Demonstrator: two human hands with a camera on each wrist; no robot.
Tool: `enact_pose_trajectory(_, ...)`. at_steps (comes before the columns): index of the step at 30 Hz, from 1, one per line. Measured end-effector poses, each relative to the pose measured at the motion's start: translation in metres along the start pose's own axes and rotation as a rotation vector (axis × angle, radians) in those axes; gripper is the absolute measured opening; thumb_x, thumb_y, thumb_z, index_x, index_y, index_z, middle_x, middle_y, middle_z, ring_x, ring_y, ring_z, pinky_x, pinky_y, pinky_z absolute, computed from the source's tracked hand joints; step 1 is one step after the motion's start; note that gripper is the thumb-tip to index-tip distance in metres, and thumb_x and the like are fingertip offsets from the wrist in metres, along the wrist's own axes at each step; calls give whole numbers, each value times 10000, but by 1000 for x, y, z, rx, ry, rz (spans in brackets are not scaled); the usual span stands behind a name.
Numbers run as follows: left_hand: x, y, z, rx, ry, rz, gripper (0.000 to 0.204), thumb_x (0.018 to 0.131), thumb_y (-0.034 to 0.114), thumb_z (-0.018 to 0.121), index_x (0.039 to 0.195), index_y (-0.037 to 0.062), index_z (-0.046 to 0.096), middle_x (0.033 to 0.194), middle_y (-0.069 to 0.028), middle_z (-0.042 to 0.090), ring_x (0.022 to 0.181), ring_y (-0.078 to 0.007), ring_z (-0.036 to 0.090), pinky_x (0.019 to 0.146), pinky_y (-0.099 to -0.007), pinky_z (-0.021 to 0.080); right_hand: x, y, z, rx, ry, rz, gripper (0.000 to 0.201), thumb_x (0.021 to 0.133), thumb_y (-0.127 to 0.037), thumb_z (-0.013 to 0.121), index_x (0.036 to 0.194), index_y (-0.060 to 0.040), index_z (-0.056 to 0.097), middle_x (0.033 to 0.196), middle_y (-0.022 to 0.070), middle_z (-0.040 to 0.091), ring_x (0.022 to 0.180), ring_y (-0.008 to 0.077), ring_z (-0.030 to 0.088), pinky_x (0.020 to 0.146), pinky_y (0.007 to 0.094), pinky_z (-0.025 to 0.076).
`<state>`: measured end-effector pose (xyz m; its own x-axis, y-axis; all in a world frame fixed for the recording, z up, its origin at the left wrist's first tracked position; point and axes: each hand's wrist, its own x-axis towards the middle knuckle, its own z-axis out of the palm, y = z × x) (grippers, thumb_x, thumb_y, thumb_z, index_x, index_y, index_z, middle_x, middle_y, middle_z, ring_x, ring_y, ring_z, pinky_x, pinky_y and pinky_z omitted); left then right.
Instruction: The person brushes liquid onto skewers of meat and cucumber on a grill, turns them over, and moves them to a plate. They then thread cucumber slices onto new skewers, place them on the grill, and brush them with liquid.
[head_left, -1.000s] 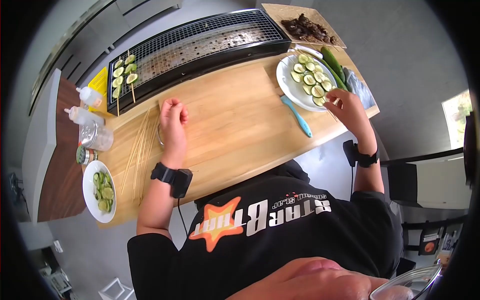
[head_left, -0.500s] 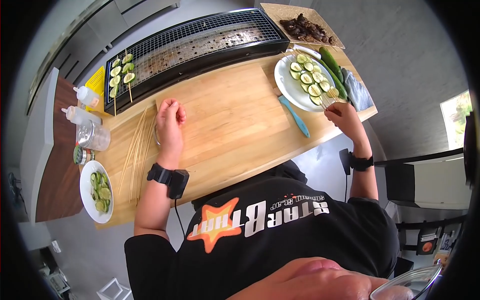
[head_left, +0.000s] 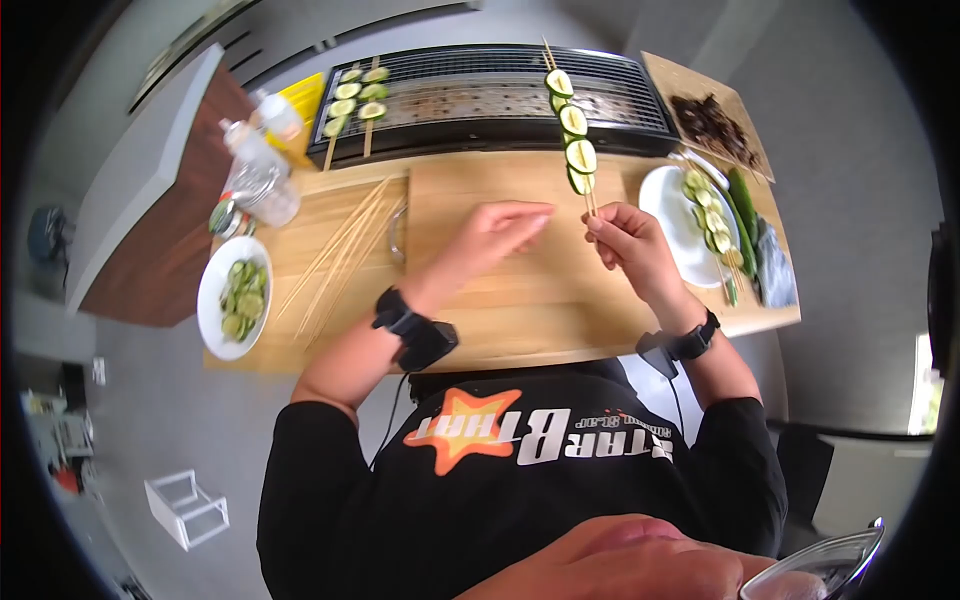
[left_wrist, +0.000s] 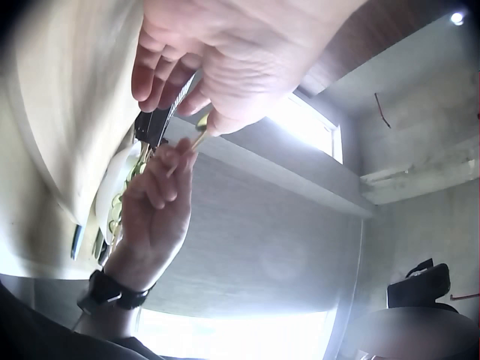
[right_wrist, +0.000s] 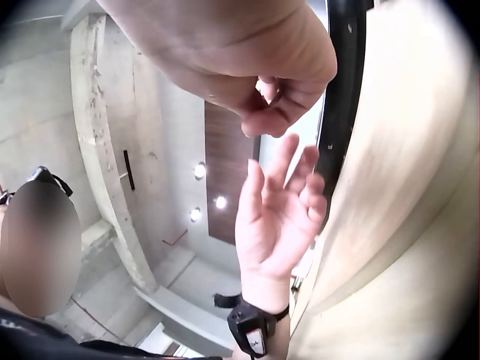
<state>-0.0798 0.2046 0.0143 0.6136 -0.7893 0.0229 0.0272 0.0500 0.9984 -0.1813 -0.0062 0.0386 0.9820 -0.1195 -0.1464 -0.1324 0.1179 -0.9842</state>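
The right hand (head_left: 630, 245) pinches the lower ends of the sticks of a zucchini skewer (head_left: 580, 156), held upright above the wooden board (head_left: 480, 310). Sliced zucchini rounds run up the skewer, and its tip rises in front of the grill. The left hand (head_left: 490, 240) is just left of it, fingers extended toward the skewer and holding nothing. In the left wrist view the right hand (left_wrist: 161, 195) grips the stick ends below the left hand (left_wrist: 225, 67). The right wrist view shows the left palm (right_wrist: 277, 217) with its fingers spread, near the right hand (right_wrist: 262, 82).
Behind the board stands a black grill (head_left: 480, 130) with two zucchini skewers on its left end. At right are a white plate (head_left: 660, 210) of skewers, whole cucumbers (head_left: 743, 215) and a tray of dark food (head_left: 715, 125). Bare sticks (head_left: 340, 255), bottles and a white bowl (head_left: 210, 310) lie left.
The right hand has lifted a skewer off the plate and brought it left over the board. The left hand has moved right toward it, its fingers now straighter. The head view has shifted.
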Motion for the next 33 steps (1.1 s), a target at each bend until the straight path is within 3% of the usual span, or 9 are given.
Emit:
enact_pose_trajectory(5,10,3,-5,-220,185,32,272,962,268,530,1048,43,656,900,-28,662,799,-96,620,738,-236,478,56,6,47,47,-133,-23,156,922,-165,621,910,-10,620,725,9,600,581,65,515,533,201,420)
enact_pose_trajectory(13,36,2,-63,-392,458,123,156,901,171,579,883,35,653,767,-20,650,667,-114,628,607,-249,502,125,6,94,122,-209,-110,154,921,-137,616,907,14,640,754,33,627,625,86,577,581,219,492)
enact_pose_trajectory(16,46,4,-84,-338,687,88,156,893,170,581,893,35,657,737,-11,638,639,-114,618,615,-251,505,142,7,104,160,-179,-125,147,920,-127,615,930,18,638,771,43,640,622,90,583,596,218,500)
enact_pose_trajectory(20,44,-1,-114,-255,733,23,177,906,191,581,957,39,658,725,6,625,634,-73,606,572,-204,494,159,8,105,155,-112,-106,150,913,-146,621,923,3,632,782,54,656,577,78,559,524,210,459)
enact_pose_trajectory(21,45,-5,-119,-250,757,9,180,923,194,564,962,42,652,697,23,594,575,-45,553,500,-176,442,164,11,104,140,-93,-103,153,911,-155,624,918,-2,630,781,55,660,562,74,550,499,207,443)
enact_pose_trajectory(25,49,-25,-129,-225,779,21,217,948,197,514,917,25,643,638,27,540,491,-49,454,413,-200,342,175,11,105,110,-34,-81,176,895,-198,649,889,-23,628,741,45,657,493,61,493,428,201,359)
enact_pose_trajectory(29,48,-29,-128,-165,783,20,265,968,267,487,944,42,625,601,29,530,469,-45,442,406,-198,313,185,22,105,70,-19,-4,209,888,-240,660,886,-34,631,726,38,651,470,58,467,414,193,324)
enact_pose_trajectory(32,44,-31,-136,-125,766,-48,281,941,273,512,863,34,638,585,-9,561,469,-85,488,419,-251,361,181,24,106,61,-55,61,239,905,-274,636,962,-42,632,767,7,643,494,29,470,404,179,309)
enact_pose_trajectory(33,43,-31,-139,47,752,-71,280,930,262,516,840,30,643,591,-30,574,481,-107,510,438,-273,382,179,25,107,83,-70,67,236,905,-270,635,964,-41,631,768,6,643,496,28,471,404,179,310)
